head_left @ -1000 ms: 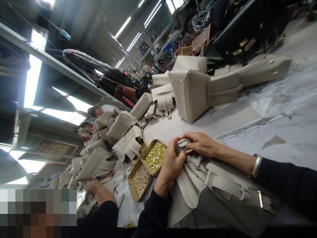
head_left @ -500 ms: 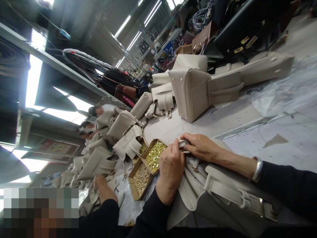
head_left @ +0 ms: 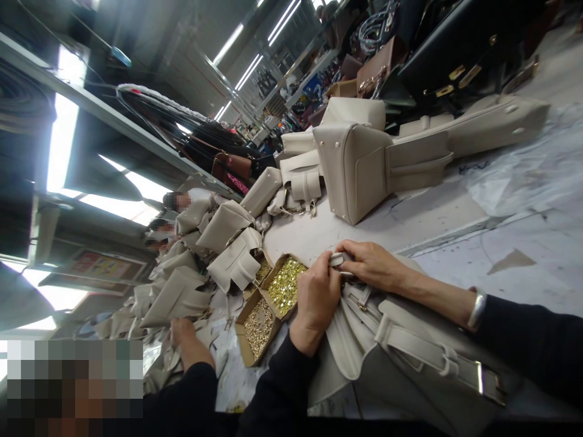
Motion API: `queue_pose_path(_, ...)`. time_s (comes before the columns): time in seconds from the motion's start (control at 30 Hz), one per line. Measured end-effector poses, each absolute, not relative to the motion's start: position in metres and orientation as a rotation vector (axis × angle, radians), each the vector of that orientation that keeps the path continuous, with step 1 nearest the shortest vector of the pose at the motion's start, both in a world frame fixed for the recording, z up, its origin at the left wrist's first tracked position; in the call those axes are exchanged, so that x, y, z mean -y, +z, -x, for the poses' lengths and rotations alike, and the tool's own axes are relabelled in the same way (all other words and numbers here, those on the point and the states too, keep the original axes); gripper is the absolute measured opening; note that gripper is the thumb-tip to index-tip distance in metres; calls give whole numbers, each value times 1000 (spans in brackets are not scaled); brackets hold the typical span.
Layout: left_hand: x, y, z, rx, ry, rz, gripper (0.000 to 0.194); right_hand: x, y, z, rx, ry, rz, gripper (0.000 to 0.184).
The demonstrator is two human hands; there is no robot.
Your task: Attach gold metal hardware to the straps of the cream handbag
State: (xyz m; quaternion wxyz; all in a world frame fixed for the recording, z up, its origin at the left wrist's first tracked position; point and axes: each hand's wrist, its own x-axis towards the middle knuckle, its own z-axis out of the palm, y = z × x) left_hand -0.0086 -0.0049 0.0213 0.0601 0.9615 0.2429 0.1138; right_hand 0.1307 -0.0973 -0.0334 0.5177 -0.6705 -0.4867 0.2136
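Note:
A beige leather handbag lies in front of me, with a buckled strap along its side and a gold-coloured buckle. At its far end, my left hand and my right hand pinch a short beige leather strap between them. Both hands have their fingers closed on it, and the fingers hide much of the strap. Close beyond my left hand stands a cardboard box of shiny gold pieces. Beside that is a box of small coppery-gold studs.
An upright beige bag stands across the table, with more beige bags piled to the left. A co-worker's hand rests among beige pieces at lower left. Clear plastic sheeting lies at right, below black bags.
Both hands keep their pinch on the strap, with only slight shifts in the hands. The camera view has moved a little; the bags and boxes look the same.

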Motion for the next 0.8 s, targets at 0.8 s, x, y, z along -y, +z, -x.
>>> queue_pose_path(0.8,1,36,12,-486,83,-3218,22,98,-36,-131,1224,465,1606,27)
